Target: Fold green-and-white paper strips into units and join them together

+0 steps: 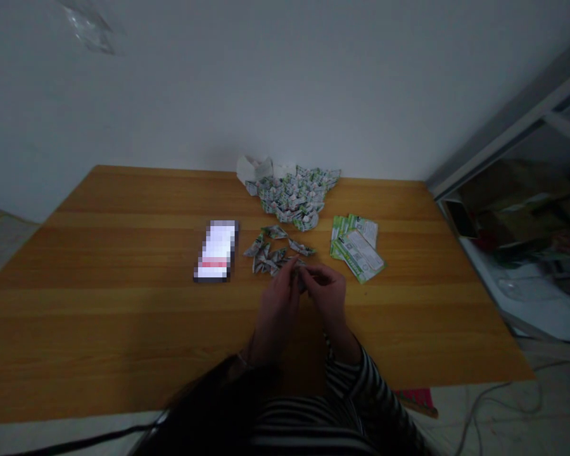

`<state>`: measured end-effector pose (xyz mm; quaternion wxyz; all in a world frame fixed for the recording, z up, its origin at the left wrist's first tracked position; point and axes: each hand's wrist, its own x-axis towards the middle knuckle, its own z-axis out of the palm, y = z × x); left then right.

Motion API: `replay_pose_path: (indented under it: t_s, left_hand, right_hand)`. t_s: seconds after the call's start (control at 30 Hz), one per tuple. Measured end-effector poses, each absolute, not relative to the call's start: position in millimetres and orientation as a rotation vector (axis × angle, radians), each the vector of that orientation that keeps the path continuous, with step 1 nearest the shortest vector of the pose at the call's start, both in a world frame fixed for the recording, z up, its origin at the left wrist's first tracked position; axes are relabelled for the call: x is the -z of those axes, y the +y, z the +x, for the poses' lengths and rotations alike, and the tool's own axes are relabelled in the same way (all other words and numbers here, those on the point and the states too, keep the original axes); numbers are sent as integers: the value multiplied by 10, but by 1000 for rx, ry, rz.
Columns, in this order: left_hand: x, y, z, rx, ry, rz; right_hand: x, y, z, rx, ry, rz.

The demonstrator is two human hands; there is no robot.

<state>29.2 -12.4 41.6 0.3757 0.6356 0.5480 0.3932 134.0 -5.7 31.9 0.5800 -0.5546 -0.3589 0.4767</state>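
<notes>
My left hand (281, 297) and my right hand (327, 288) meet over the middle of the wooden table, fingers closed in pinches on one small folded paper piece (301, 286). Most of that piece is hidden by the fingers. Just beyond my left hand lie several loose folded paper pieces (268, 253), grey-white with green print. Behind them a large cluster of similar folded paper pieces (292, 193) lies near the wall. Flat printed paper cards (361, 253), green and white, overlap each other to the right of my right hand.
A phone (217, 250) with a blurred lit screen lies on the wooden table (123, 304) left of the paper pieces. White paper (255, 168) shows at the back of the cluster. A white wall (266, 82) borders the far edge, and a shelf unit (527, 221) stands at right.
</notes>
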Motion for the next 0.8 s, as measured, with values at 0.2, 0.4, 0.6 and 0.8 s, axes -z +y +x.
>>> replay_pose_path:
  t_s: [0.2, 0.4, 0.6, 0.8]
  left_hand:
    - [-427, -88, 312, -1235, 1390, 1481]
    - [-417, 1, 238, -1358, 1197, 953]
    - [-448, 15, 191, -1321, 1063, 834]
    - [-489, 150, -70, -953, 923, 1321]
  right_hand:
    - [-279, -89, 1235, -923, -715, -1332]
    - [-266, -130, 1246, -917, -683, -1180]
    - [-275, -229, 1337, -1002, -795, -1117]
    - [-308, -210, 1581, -1092, -945, -1079]
